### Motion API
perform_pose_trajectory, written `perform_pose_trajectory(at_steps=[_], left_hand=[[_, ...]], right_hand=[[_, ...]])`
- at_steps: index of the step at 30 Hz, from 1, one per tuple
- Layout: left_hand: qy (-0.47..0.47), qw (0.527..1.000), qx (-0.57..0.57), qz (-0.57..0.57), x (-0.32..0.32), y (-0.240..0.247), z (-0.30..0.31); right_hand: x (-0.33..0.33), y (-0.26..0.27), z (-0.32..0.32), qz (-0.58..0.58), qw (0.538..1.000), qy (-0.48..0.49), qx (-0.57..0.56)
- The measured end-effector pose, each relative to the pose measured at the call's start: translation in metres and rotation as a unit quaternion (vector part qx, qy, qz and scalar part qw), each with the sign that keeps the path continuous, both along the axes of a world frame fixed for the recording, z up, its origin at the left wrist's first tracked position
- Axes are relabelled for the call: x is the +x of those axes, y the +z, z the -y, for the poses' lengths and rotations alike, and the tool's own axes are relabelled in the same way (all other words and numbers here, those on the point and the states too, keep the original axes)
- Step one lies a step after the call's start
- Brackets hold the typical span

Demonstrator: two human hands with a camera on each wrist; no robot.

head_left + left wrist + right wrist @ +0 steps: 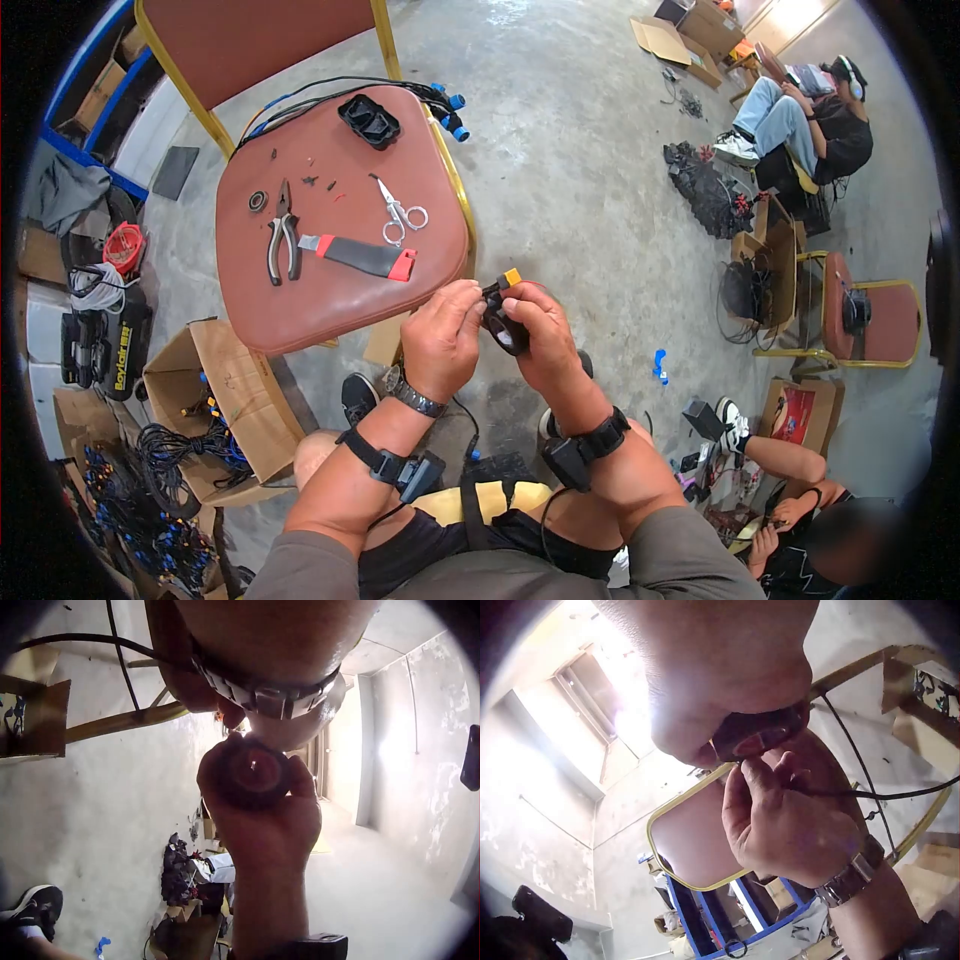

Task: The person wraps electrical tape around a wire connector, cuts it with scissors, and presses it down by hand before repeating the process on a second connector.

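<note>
In the head view my right hand (540, 335) grips a round black housing (508, 338), its thumb lying along the top. A yellow connector (512, 277) sticks up beside that thumb. My left hand (442, 338) meets the housing from the left with bent fingers. From the right wrist, the left thumb and finger (754, 776) pinch right at the housing's lower edge, and a black cable (900, 796) trails out of the left hand. The housing's round face (253, 774) looks dark reddish inside in the left wrist view. What exactly the left fingertips pinch is partly hidden.
On the red chair seat (340, 310) lie pliers (284, 235), a red-and-black utility knife (360, 256), small scissors (397, 212), a tape roll (258, 201) and a black tray (369, 121). A cardboard box (225, 400) with cables stands left. Two people sit at the right.
</note>
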State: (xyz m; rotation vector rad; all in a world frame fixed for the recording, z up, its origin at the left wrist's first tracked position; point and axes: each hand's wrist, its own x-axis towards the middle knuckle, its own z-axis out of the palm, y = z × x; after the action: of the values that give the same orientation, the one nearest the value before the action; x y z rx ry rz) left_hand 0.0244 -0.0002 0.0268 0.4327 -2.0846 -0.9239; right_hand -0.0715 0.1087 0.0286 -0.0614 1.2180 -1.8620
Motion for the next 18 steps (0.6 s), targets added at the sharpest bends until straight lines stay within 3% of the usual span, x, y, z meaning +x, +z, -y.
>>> perform_pose_trajectory(at_steps=[2, 8, 10, 12, 14, 15, 17, 18], left_hand=[[-0.006, 0.999, -0.030, 0.010, 0.001, -0.005, -0.002], [-0.051, 0.991, -0.105, 0.062, 0.005, 0.001, -0.013], [-0.041, 0.991, -0.108, 0.064, 0.004, 0.004, -0.020], [-0.076, 0.993, -0.039, 0.081, 0.008, 0.011, -0.025], [-0.122, 0.990, 0.017, 0.065, 0.013, 0.002, -0.017], [-0.136, 0.972, 0.185, 0.053, 0.016, -0.002, -0.013], [-0.178, 0.872, 0.456, 0.022, 0.019, -0.003, -0.007], [-0.207, 0.804, 0.557, -0.003, 0.021, 0.000, -0.001]], right_hand=[[-0.001, -0.002, -0.002, -0.016, 0.999, 0.033, -0.023], [-0.015, -0.001, -0.009, -0.100, 0.990, 0.080, 0.051], [-0.021, -0.004, -0.010, -0.222, 0.968, 0.093, 0.067], [-0.027, -0.002, -0.012, -0.317, 0.943, 0.066, 0.069], [-0.031, -0.004, -0.015, -0.316, 0.942, 0.090, 0.072], [-0.034, 0.000, -0.019, -0.317, 0.942, 0.083, 0.070], [-0.041, 0.008, -0.022, -0.427, 0.893, 0.119, 0.082], [-0.044, 0.010, -0.022, -0.423, 0.895, 0.128, 0.066]])
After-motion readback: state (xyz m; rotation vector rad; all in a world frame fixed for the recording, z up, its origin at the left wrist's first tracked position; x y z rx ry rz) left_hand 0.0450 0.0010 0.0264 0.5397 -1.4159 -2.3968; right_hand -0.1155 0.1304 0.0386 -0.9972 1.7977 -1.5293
